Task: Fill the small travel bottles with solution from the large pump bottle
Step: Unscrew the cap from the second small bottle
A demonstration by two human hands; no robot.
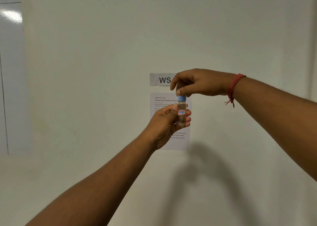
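The left hand (pixel 167 121) grips the small clear travel bottle (pixel 181 113) upright in mid-air before the wall, while the right hand (pixel 193 83) pinches its blue cap (pixel 181 98). A loosened cap could slip from the fingertips, or the bottle could tilt and fall, there being nothing beneath it

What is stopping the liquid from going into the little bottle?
The blue cap sits on the small bottle, covering its mouth. The right hand pinches that cap while the left hand holds the bottle. No pump bottle is visible.
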